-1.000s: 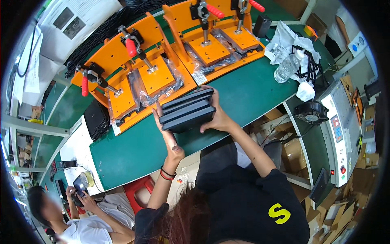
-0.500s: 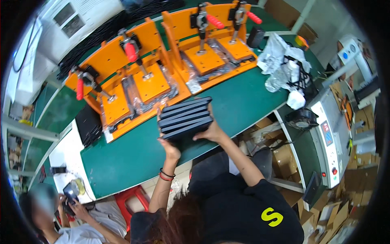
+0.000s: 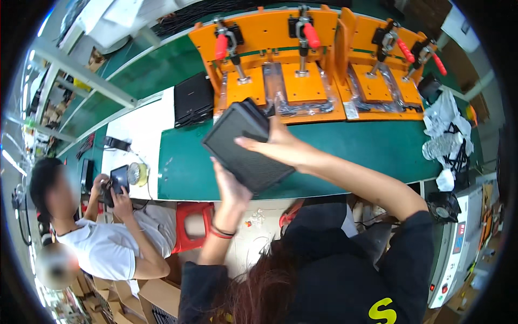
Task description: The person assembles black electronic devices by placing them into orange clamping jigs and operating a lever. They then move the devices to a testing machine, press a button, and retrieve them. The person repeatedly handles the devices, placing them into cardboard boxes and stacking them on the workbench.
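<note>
A stack of black rectangular panels (image 3: 243,151) is held tilted over the green table, its ribbed broad face showing. My left hand (image 3: 231,182) supports it at the lower left edge, with fingers partly hidden behind the stack. My right hand (image 3: 283,146) grips the upper right side, thumb lying across the broad face. Just beyond the hands stand two orange press fixtures (image 3: 337,110) with red-handled toggle clamps (image 3: 310,35). Another pile of black panels (image 3: 194,100) lies left of the fixtures.
A co-worker in a white shirt (image 3: 102,248) sits at the left, handling a small dark device (image 3: 119,178). Plastic bags (image 3: 443,121) lie at the table's right end, near a control box (image 3: 453,254). A red stool (image 3: 190,218) and cardboard boxes (image 3: 159,297) are below.
The view has swung left. The stack has been tipped from edge-on, so its broad face shows, and has moved nearer the other panel pile. My right hand has shifted onto its upper right side.
</note>
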{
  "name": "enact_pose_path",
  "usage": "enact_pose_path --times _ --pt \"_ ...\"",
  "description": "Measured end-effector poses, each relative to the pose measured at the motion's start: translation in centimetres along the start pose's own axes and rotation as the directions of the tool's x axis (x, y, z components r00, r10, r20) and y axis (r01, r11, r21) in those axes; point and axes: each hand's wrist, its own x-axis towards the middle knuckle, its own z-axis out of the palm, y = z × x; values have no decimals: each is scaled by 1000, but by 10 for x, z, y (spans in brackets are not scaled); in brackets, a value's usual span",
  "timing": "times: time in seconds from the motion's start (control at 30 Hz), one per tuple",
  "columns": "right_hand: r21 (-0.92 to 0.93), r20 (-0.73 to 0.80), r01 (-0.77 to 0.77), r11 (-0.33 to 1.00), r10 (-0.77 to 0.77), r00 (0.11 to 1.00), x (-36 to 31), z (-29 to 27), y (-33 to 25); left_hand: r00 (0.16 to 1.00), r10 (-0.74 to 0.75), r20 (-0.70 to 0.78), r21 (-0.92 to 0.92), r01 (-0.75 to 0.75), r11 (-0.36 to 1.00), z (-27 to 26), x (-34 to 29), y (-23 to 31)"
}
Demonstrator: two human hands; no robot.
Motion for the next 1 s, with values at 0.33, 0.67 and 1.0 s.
enact_pose_path --times 0.33,0.67,1.0 --pt "478 389 -445 758 271 880 86 176 -8 906 -305 -293 284 387 877 -127 29 177" --pt "624 389 -336 706 93 917 122 174 15 937 -339 -83 305 348 887 -181 104 210" --pt "307 240 11 952 -89 967 73 120 -6 952 286 110 747 -269 608 -47 54 70"
